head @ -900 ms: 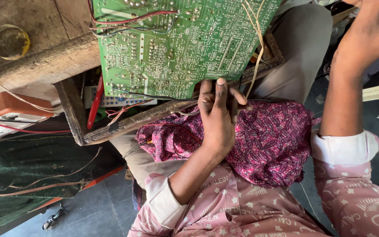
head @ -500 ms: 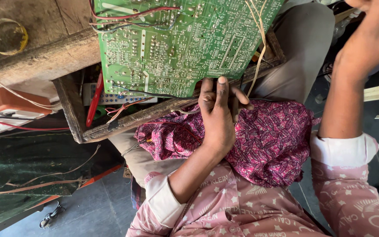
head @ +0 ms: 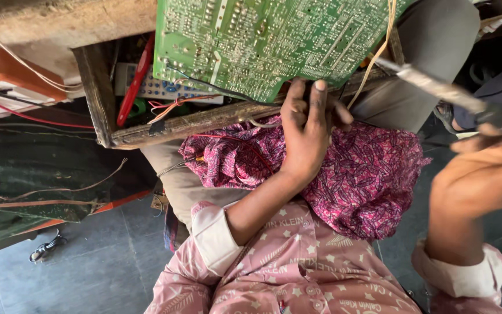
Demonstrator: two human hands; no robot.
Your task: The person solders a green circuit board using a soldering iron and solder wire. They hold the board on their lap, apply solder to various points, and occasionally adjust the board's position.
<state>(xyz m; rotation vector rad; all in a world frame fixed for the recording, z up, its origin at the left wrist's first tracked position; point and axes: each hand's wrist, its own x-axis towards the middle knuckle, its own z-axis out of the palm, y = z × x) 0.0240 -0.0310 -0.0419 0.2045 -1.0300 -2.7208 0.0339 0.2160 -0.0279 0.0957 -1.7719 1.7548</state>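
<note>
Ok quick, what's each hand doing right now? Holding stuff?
Left hand: closed on the lower edge of the green circuit board.
Right hand: blurred, closed on a soldering-iron-like tool.

A shallow wooden tray [head: 97, 93] sits under the work, holding a red-handled tool [head: 135, 81] and a pale remote control [head: 164, 90]. A magenta patterned cloth [head: 373, 180] covers the lap. On the grey floor [head: 88, 267] lies a small black clip [head: 45, 249].
</note>
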